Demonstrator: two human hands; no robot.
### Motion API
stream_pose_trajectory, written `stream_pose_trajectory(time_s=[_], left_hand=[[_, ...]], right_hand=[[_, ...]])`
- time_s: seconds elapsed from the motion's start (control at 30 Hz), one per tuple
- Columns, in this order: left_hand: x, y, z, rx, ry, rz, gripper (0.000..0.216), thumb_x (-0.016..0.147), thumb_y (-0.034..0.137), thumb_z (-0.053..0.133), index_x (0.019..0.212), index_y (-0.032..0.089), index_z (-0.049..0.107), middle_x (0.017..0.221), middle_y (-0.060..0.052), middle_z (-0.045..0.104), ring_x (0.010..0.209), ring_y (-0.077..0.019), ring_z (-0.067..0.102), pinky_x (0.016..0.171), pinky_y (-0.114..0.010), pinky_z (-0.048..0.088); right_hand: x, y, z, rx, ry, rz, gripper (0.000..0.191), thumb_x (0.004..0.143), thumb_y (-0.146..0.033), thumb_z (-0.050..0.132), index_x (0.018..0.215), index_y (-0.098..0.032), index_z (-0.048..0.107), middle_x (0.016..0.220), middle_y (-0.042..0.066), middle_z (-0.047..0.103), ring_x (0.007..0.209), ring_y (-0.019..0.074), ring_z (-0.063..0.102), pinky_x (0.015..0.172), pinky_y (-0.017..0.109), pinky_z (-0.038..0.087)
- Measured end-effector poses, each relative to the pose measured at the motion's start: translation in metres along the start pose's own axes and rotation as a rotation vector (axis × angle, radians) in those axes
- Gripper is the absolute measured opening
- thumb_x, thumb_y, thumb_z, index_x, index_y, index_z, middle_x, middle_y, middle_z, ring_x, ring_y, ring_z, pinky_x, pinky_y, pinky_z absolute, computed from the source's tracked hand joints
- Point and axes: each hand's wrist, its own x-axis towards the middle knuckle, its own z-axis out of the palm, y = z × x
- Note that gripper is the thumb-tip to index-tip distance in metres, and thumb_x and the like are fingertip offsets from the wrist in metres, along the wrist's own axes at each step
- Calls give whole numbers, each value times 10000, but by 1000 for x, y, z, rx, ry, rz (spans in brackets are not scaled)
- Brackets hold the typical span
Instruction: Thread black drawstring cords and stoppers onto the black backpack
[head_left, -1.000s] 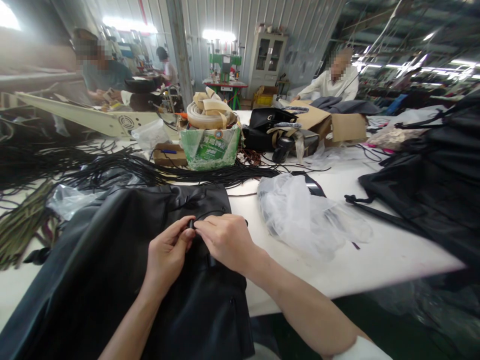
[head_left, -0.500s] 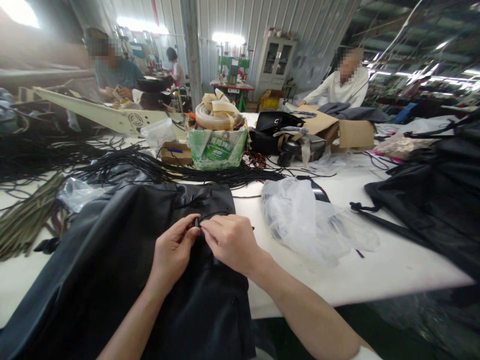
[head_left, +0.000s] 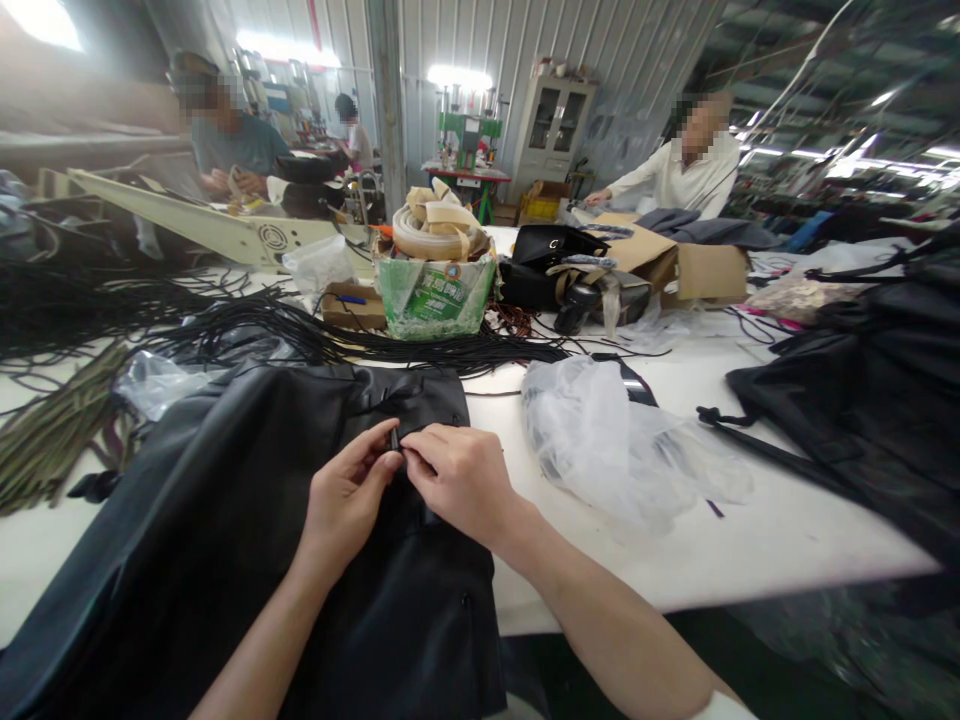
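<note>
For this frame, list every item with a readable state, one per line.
left hand: pinching a small black cord end
right hand: pinching the same spot
black garment: spread flat
clear plastic bag: crumpled, lying loose
green box: open, stuffed with beige strips
black cords: loose bundle on table

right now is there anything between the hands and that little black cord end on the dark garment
Nothing visible. The left hand and right hand already pinch the cord end together, fingertips meeting over the black garment. The plastic bag lies off to the right.
</note>
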Motion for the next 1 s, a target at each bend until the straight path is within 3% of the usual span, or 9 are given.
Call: stream_pose_trajectory(time_s=[0.13, 0.23, 0.4, 0.57, 0.73, 0.87, 1.0], left_hand=[[3, 4, 1, -334, 40, -70, 665, 1061, 666, 686, 1449, 129, 748, 1096, -135, 744, 730, -174, 638, 632, -311, 496], [5, 4, 2, -425, 47, -130, 704, 1024, 709, 715, 1356, 90, 750, 1042, -137, 728, 685, -178, 637, 559, -296, 458], [4, -2, -1, -417, -34, -209, 626, 1023, 738, 684, 1129, 123, 733, 795, -58, 657, 565, -162, 572, 450, -247, 369], [2, 0, -3, -270, -134, -182, 498, 1041, 637, 735, 903, 164, 670, 722, 5, 544, 566, -99, 454, 475, -198, 308], [1, 8, -1, -185, -121, -194, 490, 1017, 661, 751, 983, 176, 694, 727, 16, 545, 604, -106, 458, 512, -186, 342], [0, 9, 1, -172, -128, -186, 542, 977, 703, 777, 979, 168, 697, 730, 9, 563, 603, -104, 455, 512, -186, 337], [0, 8, 1, -155, -152, -165, 532, 1001, 673, 766, 1088, 148, 740, 716, 1, 585, 583, -104, 460, 493, -188, 340]], right_hand=[[1, 0, 0, 87, 31, 31, 147, 1101, -177, 651, 1084, -216, 792, 1002, 29, 829, 901, 177, 775, 810, 283, 527], [1, -1, 1, 149, 58, 16, 157, 1104, -176, 644, 1113, -217, 796, 1031, 37, 838, 923, 179, 786, 841, 277, 558], [1, 1, 2, 169, 76, -38, 177, 1108, -158, 632, 1145, -221, 793, 1094, 40, 846, 981, 191, 793, 883, 296, 577], [0, 3, 1, 109, 34, -103, 203, 1128, -144, 609, 1159, -215, 797, 1144, 58, 839, 1040, 207, 777, 927, 322, 580], [6, 6, -12, 142, 46, -137, 174, 1159, -269, 646, 1186, -211, 808, 1126, 76, 839, 1016, 229, 739, 923, 373, 579], [12, 16, -22, 76, 102, -144, 276, 1153, -216, 645, 1409, -205, 747, 1321, 111, 805, 1196, 272, 705, 1051, 459, 510], [13, 24, -15, 68, 1, -192, 184, 1157, -185, 635, 1269, -196, 781, 1112, 70, 840, 1024, 232, 736, 995, 434, 472]])
